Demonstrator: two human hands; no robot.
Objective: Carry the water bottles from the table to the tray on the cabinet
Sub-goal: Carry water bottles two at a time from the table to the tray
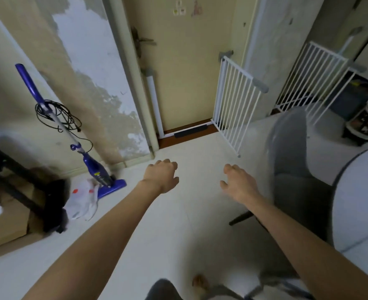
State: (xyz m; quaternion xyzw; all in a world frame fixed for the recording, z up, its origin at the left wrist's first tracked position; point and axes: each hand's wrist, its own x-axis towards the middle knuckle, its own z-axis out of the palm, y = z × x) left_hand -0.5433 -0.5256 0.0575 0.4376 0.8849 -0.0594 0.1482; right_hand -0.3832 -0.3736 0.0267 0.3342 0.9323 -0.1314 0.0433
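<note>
- Both arms are stretched out in front over the pale floor [178, 224], and neither hand is carrying anything.
- Left hand [162, 176]: fingers hang loosely curled, grip slack around nothing at all. Right hand [238, 185]: same deal, relaxed and empty.
- No water bottles anywhere in view, and I can't spot the tray or the cabinet either. So the task's things are out of shot, can't say where.
- The white rounded edge at the right looks like the bench [360, 202], with a grey chair [291, 161] tucked just beside it. Only a bare strip of its top shows.
- My guess: the person is mid-walk between the two spots, hands free because there's nothing to haul on this leg.
- Other stuff: a blue stick vacuum [96, 167] leans on the peeling wall with its cord looped on the handle, a plastic bag [82, 200] at its foot, a white baby gate [235, 105] open by the door [183, 68], cardboard boxes [5, 221] at the left.
</note>
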